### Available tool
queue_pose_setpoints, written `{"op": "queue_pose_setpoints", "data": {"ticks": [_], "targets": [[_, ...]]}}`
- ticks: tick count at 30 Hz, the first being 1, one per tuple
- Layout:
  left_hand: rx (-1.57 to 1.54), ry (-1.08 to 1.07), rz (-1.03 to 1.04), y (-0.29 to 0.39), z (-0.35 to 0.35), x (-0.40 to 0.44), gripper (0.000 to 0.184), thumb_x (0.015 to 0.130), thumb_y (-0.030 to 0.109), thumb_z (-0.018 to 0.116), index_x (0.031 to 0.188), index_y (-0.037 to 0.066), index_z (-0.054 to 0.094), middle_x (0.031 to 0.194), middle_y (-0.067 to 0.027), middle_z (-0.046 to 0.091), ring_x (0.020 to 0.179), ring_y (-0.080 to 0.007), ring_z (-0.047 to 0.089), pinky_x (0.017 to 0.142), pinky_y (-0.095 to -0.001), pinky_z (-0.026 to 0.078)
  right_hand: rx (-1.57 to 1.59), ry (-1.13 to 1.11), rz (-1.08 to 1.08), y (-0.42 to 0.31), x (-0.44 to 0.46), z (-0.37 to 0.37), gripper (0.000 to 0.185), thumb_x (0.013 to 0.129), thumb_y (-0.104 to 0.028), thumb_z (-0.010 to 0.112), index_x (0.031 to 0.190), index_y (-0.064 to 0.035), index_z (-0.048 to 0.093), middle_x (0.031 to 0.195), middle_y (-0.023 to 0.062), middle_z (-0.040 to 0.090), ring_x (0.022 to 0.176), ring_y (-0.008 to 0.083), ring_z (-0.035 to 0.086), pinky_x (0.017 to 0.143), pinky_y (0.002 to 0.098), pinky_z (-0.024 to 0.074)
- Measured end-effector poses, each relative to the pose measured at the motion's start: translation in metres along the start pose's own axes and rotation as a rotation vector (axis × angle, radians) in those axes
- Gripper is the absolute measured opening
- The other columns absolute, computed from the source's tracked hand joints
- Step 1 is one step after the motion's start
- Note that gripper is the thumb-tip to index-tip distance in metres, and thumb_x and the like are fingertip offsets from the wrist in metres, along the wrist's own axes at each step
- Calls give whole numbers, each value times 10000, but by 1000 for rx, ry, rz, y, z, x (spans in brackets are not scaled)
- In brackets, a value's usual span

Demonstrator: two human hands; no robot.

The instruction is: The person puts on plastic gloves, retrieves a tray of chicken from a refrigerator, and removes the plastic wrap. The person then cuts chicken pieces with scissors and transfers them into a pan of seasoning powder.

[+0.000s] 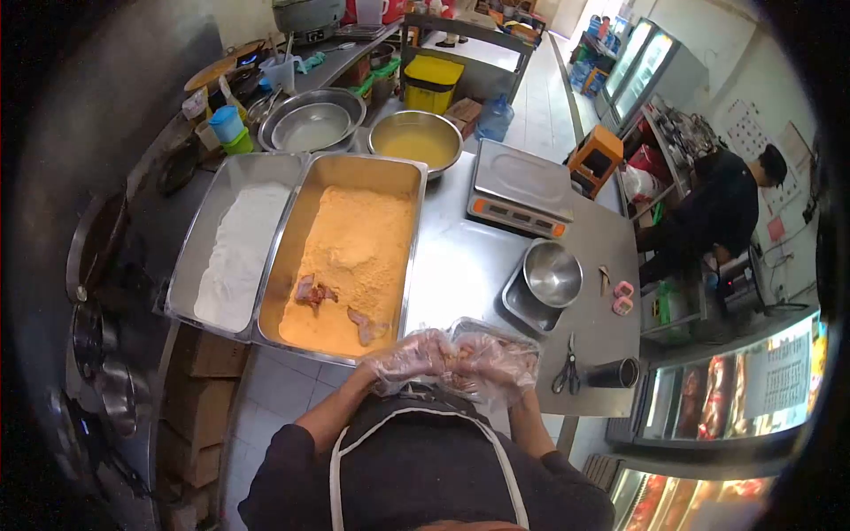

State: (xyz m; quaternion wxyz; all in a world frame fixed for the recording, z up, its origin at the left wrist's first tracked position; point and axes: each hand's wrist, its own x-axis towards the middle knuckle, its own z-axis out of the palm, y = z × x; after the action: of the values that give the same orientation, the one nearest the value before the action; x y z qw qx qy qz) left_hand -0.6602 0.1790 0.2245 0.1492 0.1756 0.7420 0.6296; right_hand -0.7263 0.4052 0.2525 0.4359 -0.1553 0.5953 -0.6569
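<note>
Both of my hands wear clear, loose plastic gloves and meet over a shallow tray [460, 327] at the table's front edge. My left hand [409, 358] is curled inward beside the corner of a steel pan of orange breading [367, 226]. My right hand [496, 361] is bent in against it from the right. Wrinkled plastic and the fingers hide what lies between them. In the orange breading rest two pieces of raw meat, one dark red [313, 293] and one paler [366, 327], both partly coated.
Left of the breading stands a pan of white flour [239, 257]. Behind are a bowl of yellow liquid [416, 146] and a bowl with whitish liquid [312, 126]. To the right are a scale [521, 190], a steel bowl [552, 273], scissors [567, 372] and a black cup [614, 373]. A co-worker [717, 208] stands farther right.
</note>
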Motion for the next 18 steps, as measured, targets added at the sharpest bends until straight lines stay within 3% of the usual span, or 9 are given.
{"op": "queue_pose_setpoints", "data": {"ticks": [2,4,5,6,9,12,13,16,18], "targets": [[256,-76,-3,23,-4,7,184,940,195,568,1016,29,549,894,-49,608,792,-201,602,716,-330,502,-139,27,-27,-16,-13,4,212,793,-85,728,978,-34,636,902,18,649,799,121,611,718,278,518],[328,-177,-31,25,-8,9,216,927,227,587,1023,36,550,899,-67,607,818,-214,602,733,-335,498,214,-302,52,-5,-14,-7,241,807,-108,717,1019,-26,637,876,34,660,796,142,620,721,279,525],[398,-264,-55,27,-13,13,250,915,258,605,1029,43,552,904,-84,605,844,-228,601,750,-340,494,156,-261,3,2,-17,-9,266,804,-124,724,1032,-19,635,878,48,663,792,152,626,718,285,530],[416,-257,-48,31,-15,17,250,915,258,605,1029,43,552,904,-84,605,844,-228,601,750,-340,494,96,-218,-42,8,-19,-11,291,802,-141,731,1044,-13,633,880,61,665,788,163,632,716,290,535],[419,-377,-15,34,-11,23,249,909,251,616,1049,53,559,953,-102,588,892,-239,584,811,-351,465,350,-440,9,3,-15,-12,356,760,-171,788,1030,0,632,923,82,657,812,157,626,713,273,519],[284,-362,210,55,-15,34,241,911,241,614,1038,45,559,914,-78,585,875,-210,578,807,-339,460,310,-391,-30,-6,-18,-24,335,767,-149,786,1024,5,637,918,80,658,822,152,624,702,267,511],[152,-441,103,78,-14,35,247,906,242,621,1038,43,561,902,-72,590,874,-199,573,805,-338,459,294,-375,-46,-12,-18,-29,328,769,-142,785,1022,7,639,917,79,658,825,150,624,699,265,509],[138,-535,-166,118,-15,44,239,893,226,639,1026,39,572,865,-67,600,838,-186,561,781,-333,464,246,-446,-50,-32,-24,-36,332,784,-174,784,1027,6,648,927,79,660,839,150,621,705,274,504],[-6,-680,-168,124,-17,47,205,893,212,642,985,40,579,863,-54,608,785,-174,553,735,-317,469,160,-502,3,-54,-30,-33,371,781,-214,792,1050,-2,649,941,79,666,852,154,619,730,282,506]]}}
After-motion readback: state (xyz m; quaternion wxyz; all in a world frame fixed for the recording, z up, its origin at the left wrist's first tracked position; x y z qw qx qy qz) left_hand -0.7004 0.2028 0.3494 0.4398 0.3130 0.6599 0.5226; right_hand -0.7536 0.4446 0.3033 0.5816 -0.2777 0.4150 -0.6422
